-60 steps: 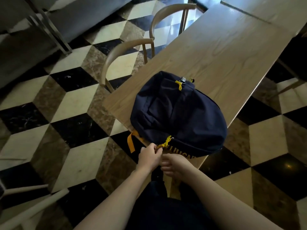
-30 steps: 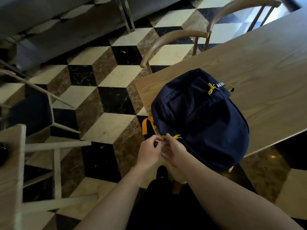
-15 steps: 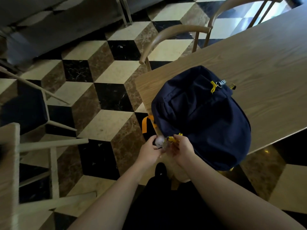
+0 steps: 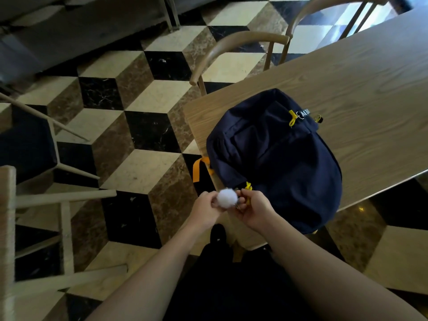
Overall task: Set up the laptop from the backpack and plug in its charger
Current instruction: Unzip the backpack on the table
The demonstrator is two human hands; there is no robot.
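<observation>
A dark navy backpack (image 4: 278, 158) with yellow zipper pulls lies flat on the near corner of the wooden table (image 4: 347, 84), still zipped. At its near edge my left hand (image 4: 205, 208) holds a white fluffy pompom charm (image 4: 227, 197). My right hand (image 4: 253, 210) pinches a yellow zipper pull (image 4: 247, 188) and a small metal clip beside the pompom. A second yellow pull (image 4: 292, 118) sits at the bag's far end. An orange strap (image 4: 198, 169) hangs off the table edge. No laptop or charger is visible.
Two curved-back wooden chairs (image 4: 240, 42) stand tucked at the table's far-left side. A pale wooden chair frame (image 4: 62, 200) stands at left on the checkered marble floor (image 4: 143, 117). The tabletop stretches away to the right past the bag.
The view has swung left. My hands came together at the bag's near zipper, and the white pompom has come into sight between them.
</observation>
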